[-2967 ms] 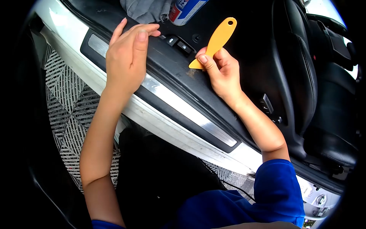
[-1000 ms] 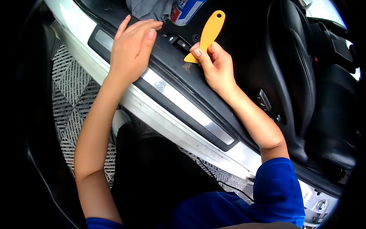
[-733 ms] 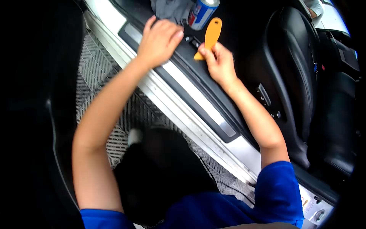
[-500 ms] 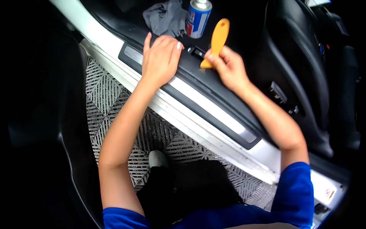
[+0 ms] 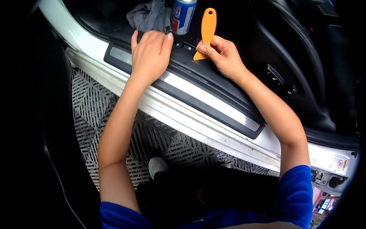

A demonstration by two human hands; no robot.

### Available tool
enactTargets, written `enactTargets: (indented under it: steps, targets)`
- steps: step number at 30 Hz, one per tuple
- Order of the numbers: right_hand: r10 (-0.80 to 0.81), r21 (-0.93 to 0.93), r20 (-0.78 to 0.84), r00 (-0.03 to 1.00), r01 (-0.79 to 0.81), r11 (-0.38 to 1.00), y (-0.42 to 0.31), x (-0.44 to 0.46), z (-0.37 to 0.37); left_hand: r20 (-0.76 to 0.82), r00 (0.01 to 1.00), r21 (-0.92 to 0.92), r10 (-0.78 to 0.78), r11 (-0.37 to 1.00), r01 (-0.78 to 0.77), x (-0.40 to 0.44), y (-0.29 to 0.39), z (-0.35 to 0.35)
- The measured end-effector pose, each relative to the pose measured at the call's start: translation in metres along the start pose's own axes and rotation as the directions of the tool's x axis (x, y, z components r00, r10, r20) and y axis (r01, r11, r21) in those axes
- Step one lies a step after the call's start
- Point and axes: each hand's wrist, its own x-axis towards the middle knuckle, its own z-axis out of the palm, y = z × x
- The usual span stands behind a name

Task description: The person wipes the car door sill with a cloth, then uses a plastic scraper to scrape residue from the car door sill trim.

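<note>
Though the view has swung, the right hand (image 5: pixel 228 58) still pinches its yellow scraper (image 5: pixel 208 28) — work seemingly unbroken — left hand (image 5: pixel 151 57) unclenched.

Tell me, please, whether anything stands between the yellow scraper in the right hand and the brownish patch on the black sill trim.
Nothing visible does: the yellow scraper, gripped in the right hand, has its edge right at the brownish patch. The left hand, grey cloth and blue can are clear of that spot.
</note>
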Motion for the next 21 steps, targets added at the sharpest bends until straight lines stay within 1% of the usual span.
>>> enactTargets:
  steps: [1, 3, 4, 7, 9, 11, 12, 14, 18, 20, 21]
  targets:
    - [-0.015, -0.005, -0.005, 1.000, 0.015, 1.000, -0.0017, 0.0005, -0.0016, -0.001, 1.000, 0.004, -0.007, 1.000, 0.007, 0.0001, -0.0009, 0.0019]
    - [0.097, 0.038, -0.122, 0.988, -0.093, 0.995, -0.0037, -0.0011, -0.0029, -0.011, 1.000, 0.018, -0.006, 1.000, 0.006, 0.0012, -0.0013, 0.0033]
    - [0.062, -0.027, -0.121, 0.991, -0.066, 0.997, -0.0052, -0.0011, -0.0011, -0.005, 1.000, 0.025, -0.015, 1.000, 0.015, 0.0013, -0.0002, 0.0022]
    - [0.082, -0.032, -0.071, 0.994, -0.084, 0.996, -0.0035, -0.0014, -0.0021, 0.001, 1.000, 0.025, -0.027, 0.999, 0.027, -0.0008, 0.0014, 0.0031]
    - [0.056, -0.005, -0.073, 0.996, -0.056, 0.998, 0.0006, 0.0007, -0.0020, -0.009, 1.000, 0.026, -0.030, 0.999, 0.030, 0.0005, 0.0006, 0.0030]
    - [0.073, -0.054, -0.047, 0.996, -0.076, 0.996, 0.0006, -0.0002, -0.0030, -0.025, 1.000, 0.027, 0.012, 1.000, -0.011, -0.0014, 0.0004, 0.0035]
    - [0.076, -0.049, -0.046, 0.996, -0.079, 0.996, -0.0007, -0.0016, -0.0025, -0.020, 1.000, 0.030, 0.010, 1.000, -0.010, -0.0024, 0.0012, 0.0031]
    - [0.100, -0.106, -0.021, 0.995, -0.102, 0.989, -0.0051, -0.0015, -0.0026, 0.005, 1.000, 0.040, -0.010, 0.999, 0.010, -0.0010, 0.0031, 0.0006]
    - [0.105, -0.076, -0.001, 0.994, -0.105, 0.992, -0.0059, -0.0031, -0.0020, 0.005, 1.000, 0.047, -0.010, 0.999, 0.010, -0.0009, 0.0027, 0.0018]
    - [0.063, -0.040, 0.022, 0.998, -0.062, 0.997, -0.0042, -0.0032, -0.0022, -0.001, 1.000, 0.059, 0.001, 0.998, -0.001, -0.0009, 0.0032, 0.0016]
    - [0.066, -0.041, 0.023, 0.998, -0.065, 0.997, -0.0056, -0.0041, -0.0022, 0.001, 1.000, 0.056, -0.001, 0.998, 0.001, -0.0011, 0.0023, 0.0033]
